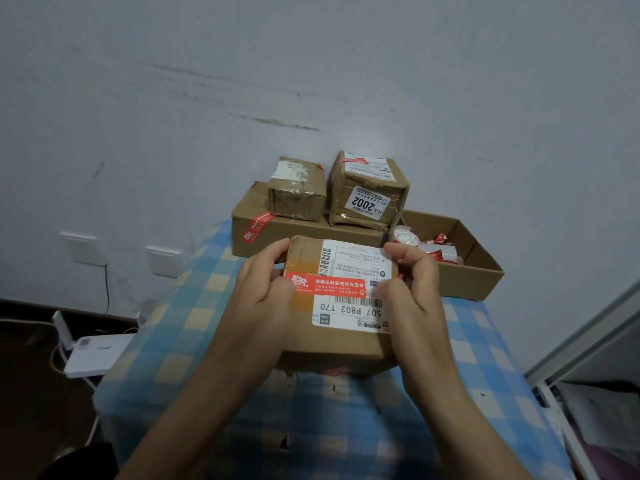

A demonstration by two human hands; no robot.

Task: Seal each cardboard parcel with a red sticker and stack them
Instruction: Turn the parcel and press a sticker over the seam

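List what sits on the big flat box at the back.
On the flat box stand a squat parcel, left, and a taller parcel labelled 2002, right. Anything behind them is hidden.

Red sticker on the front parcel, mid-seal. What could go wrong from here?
1. The red sticker lies across the shipping label, just above a barcode; scanning may suffer.
2. The left hand and right hand hold the parcel near the sticker's ends; uneven pressing could wrinkle it.
3. The 2002 box in the stack behind sits tilted; adding the front parcel there could topple it.
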